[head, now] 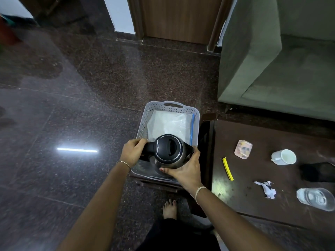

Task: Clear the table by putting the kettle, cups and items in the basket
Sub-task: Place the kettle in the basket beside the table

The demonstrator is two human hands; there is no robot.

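A steel kettle with a black lid is held over the near end of a grey perforated basket that stands left of the dark table. My left hand grips the kettle's black handle. My right hand cups the kettle's body from the right and below. A clear zip bag with a blue seal lies in the basket. On the table lie a white cup, an overturned glass, a yellow strip, a small pink packet and a crumpled wrapper.
A green sofa stands behind the table. A black object lies at the table's right edge. Dark polished floor spreads to the left. My bare foot is below the basket.
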